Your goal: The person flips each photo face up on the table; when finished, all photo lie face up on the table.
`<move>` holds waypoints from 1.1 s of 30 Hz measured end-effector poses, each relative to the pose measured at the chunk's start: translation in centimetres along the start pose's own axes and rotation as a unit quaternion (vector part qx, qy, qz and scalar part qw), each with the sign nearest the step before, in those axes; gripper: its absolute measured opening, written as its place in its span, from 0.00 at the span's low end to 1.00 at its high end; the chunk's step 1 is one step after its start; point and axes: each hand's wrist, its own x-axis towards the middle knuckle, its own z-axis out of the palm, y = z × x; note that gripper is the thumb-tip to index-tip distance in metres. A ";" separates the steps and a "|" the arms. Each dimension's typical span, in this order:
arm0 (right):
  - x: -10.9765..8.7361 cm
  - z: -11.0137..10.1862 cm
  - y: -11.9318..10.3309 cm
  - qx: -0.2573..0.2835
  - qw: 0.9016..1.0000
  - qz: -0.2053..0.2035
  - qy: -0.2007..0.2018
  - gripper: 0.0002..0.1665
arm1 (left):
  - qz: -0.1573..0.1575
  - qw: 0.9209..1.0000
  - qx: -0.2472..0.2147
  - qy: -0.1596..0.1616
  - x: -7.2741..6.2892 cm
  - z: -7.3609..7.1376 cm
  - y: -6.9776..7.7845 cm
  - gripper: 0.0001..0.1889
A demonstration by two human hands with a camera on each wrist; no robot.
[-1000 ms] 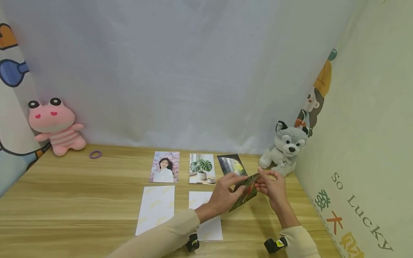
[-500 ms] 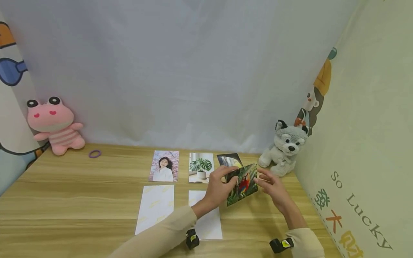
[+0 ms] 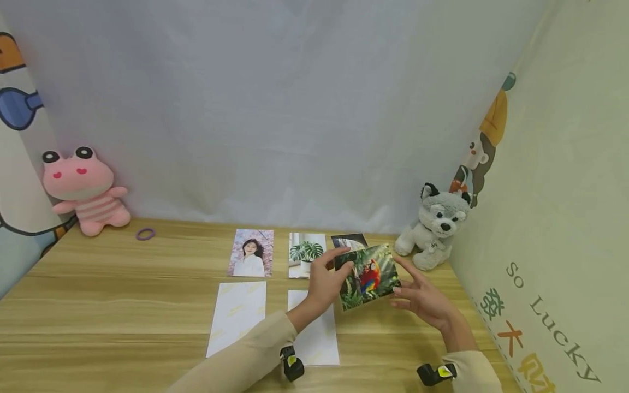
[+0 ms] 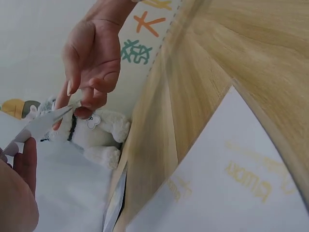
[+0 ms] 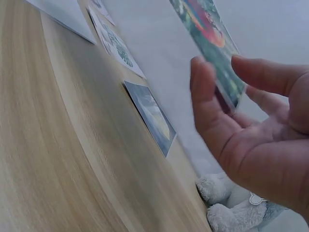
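"Hands first. How do they stand?"

"Left hand (image 3: pixel 324 281) clamps the left end of the parrot photo (image 3: pixel 371 275), thumb on the printed face, fingers behind. Right hand (image 3: pixel 427 300) is at the opposite end, digits on both sides of the lower right corner and touching it; whether they truly pinch, I cannot tell."

"Position of the photo?"

"Off the table (image 3: pixel 123 305), held up and tilted between the two hands, its picture toward the head camera. In that view it hides part of the landscape photo (image 5: pixel 152 116), which lies flat."

"Step in hand, in your judgement?"

"Handling one photo in the air: turning or squaring it, I would say. Direction of any turn: not established."

"And the next move calls for what?"

"One sure grip before the other hand lets go, I judge. If the photo is to go down, it wants levelling first, with fingertips kept to the edges; a thin print may bend or slip."

"Surroundings?"

"Plant photo (image 3: pixel 303 254) and portrait photo (image 3: pixel 251 256) lie in line to the left of the landscape photo. Nearer lie the left white sheet (image 3: pixel 238 314) and right white sheet (image 3: pixel 321 344), both faintly printed in yellow. Husky plush (image 3: pixel 437 229) sits just beyond the right hand; frog plush (image 3: pixel 81 177) and purple ring (image 3: pixel 145 234) are well apart, far left."
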 end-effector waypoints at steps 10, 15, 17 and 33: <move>0.4 0.4 0.9 0.137 0.983 -0.090 -0.078 0.49 | -0.079 0.994 -0.065 0.031 0.0 0.0 1.5 0.16; 0.4 0.6 1.1 0.120 0.987 -0.096 -0.039 0.46 | -0.076 0.994 -0.072 0.043 0.4 0.2 -0.3 0.17; 0.5 0.6 1.2 0.110 0.989 -0.093 -0.022 0.46 | -0.074 0.994 -0.071 0.042 0.3 0.1 -0.5 0.17; 0.5 0.6 1.3 0.060 0.993 -0.064 0.081 0.34 | -0.091 0.994 -0.022 -0.056 0.2 -1.7 -0.2 0.15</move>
